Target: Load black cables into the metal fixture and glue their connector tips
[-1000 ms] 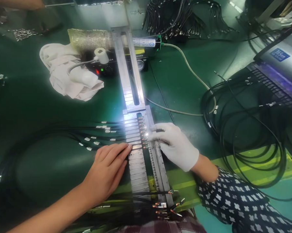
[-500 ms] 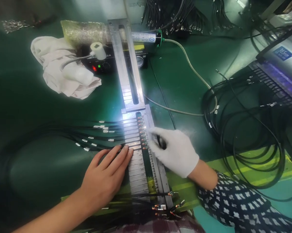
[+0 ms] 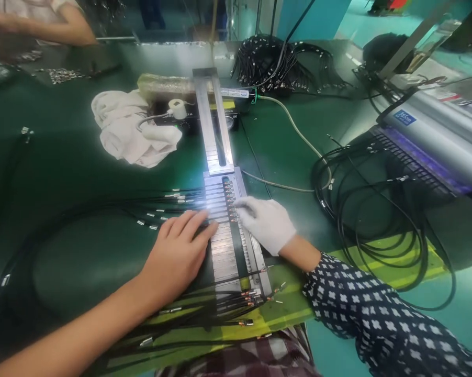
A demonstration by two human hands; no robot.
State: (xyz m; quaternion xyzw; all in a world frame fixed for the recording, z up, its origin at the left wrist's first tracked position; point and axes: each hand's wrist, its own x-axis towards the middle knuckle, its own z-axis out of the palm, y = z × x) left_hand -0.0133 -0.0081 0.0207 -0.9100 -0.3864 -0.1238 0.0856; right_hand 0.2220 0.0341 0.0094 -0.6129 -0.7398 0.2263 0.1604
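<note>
A long metal fixture [image 3: 225, 246] with slots runs down the middle of the green table [image 3: 63, 173]. Several thin black cables [image 3: 114, 209] with metal ends lie across it from the left. My bare left hand [image 3: 177, 256] lies flat on the fixture's left side, fingers stretched out over the cables. My right hand [image 3: 267, 222], in a white glove, rests on the fixture's right rail; its fingers are curled with the tips pinched at the cable ends. What it pinches is too small to make out.
A white cloth [image 3: 130, 131] and a small control box [image 3: 192, 118] lie behind the fixture. Coiled black cables [image 3: 377, 220] sit at the right beside a grey machine [image 3: 436, 141]. Another cable bundle [image 3: 275, 63] lies at the back. Another person's arm [image 3: 55, 26] shows far left.
The camera has tilted up, showing more of the far table. My left hand slid slightly up along the fixture; my gloved right hand stays at the cable ends.
</note>
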